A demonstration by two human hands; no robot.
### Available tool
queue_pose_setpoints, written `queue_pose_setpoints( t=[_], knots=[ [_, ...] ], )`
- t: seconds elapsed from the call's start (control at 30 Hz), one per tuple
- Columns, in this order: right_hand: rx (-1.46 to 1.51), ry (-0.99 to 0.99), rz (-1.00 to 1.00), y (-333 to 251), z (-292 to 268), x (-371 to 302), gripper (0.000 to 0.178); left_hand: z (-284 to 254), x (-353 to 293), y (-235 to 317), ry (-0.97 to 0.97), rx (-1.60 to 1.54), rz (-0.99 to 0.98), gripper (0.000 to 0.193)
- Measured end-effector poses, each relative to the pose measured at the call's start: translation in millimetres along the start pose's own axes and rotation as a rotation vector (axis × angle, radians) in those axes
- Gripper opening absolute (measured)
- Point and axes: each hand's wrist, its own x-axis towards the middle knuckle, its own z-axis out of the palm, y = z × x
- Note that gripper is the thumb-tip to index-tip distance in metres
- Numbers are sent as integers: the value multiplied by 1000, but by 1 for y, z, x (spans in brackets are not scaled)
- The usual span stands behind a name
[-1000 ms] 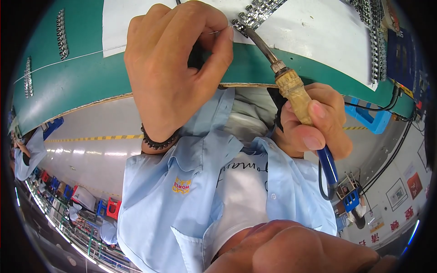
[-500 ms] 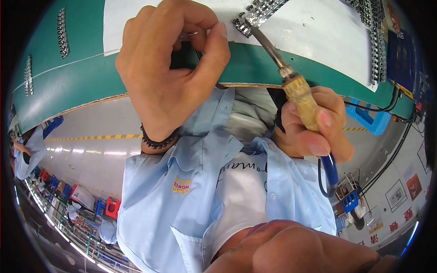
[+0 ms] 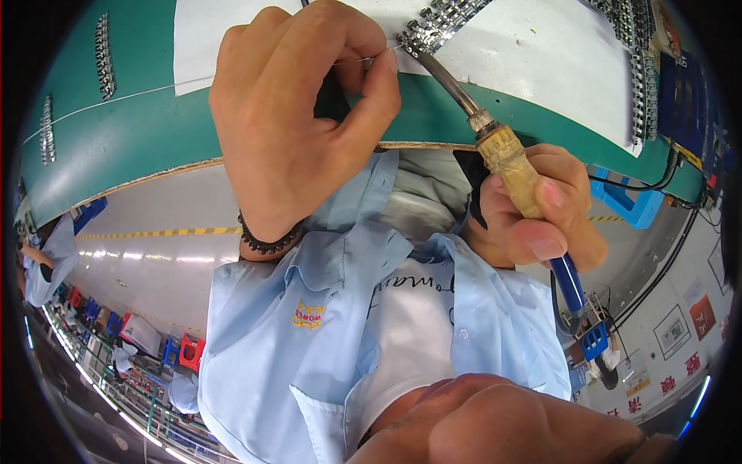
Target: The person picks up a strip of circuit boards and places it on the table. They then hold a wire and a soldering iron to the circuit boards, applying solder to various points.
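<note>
My left hand (image 3: 286, 131) pinches a thin solder wire (image 3: 147, 93) between thumb and fingers. The wire trails away to the left, and its short free end reaches the near end of a row of small shiny metal parts (image 3: 448, 25) on a white sheet. My right hand (image 3: 553, 209) is wrapped round the tan handle of a soldering iron (image 3: 508, 155). The iron's metal shaft slants up and left, with its tip at the same end of the row, close to the wire end. Whether the tip and wire touch cannot be made out.
The white sheet (image 3: 541, 85) lies on a green table (image 3: 147, 139). More rows of metal parts stand at the left (image 3: 105, 58) and along the sheet's right edge (image 3: 643, 100). Black cables hang at the right, near a blue stool (image 3: 630, 197). Other people sit far behind.
My left hand has shifted slightly right, bringing the solder wire's end to the row of parts. The wire has lifted and tightened. The iron's tip has moved slightly down and left.
</note>
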Motion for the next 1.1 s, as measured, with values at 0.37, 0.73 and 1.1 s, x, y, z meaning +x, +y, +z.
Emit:
queue_pose_setpoints(
  t=[0.37,0.73,1.1],
  knots=[
    [10,-31,-7,-1,-1,1,36,0,2,3,-28,106,34,12],
    [2,-11,-13,-2,3,0,37,-2,-5,-3,98,-287,-111,10],
    [19,284,-28,11,9,9,34,3,-10,-12,96,-422,-156,20]
  ],
)
